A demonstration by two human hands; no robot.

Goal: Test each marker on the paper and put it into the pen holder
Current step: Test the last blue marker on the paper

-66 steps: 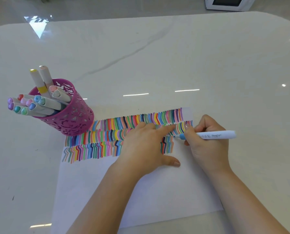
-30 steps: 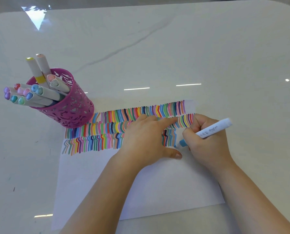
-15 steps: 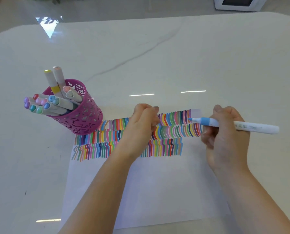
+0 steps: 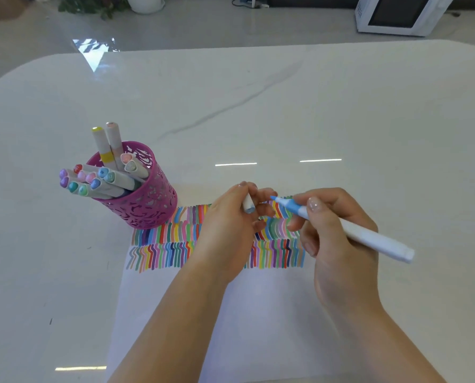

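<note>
Head view, from my remote desk: the right hand [image 4: 338,244] pinches a blue-tipped white plastic marker [image 4: 369,239] near its nib above the striped white paper [image 4: 258,299], the left hand [image 4: 228,230] pinching its small white cap [image 4: 248,204] at 9 o'clock; light, stiff, slick, I judge, best gripped mid-barrel.

Glossy white marble table [image 4: 286,106] with a grey vein — beyond it, a white microwave [image 4: 396,15] and a leafy potted plant [image 4: 145,2].
</note>
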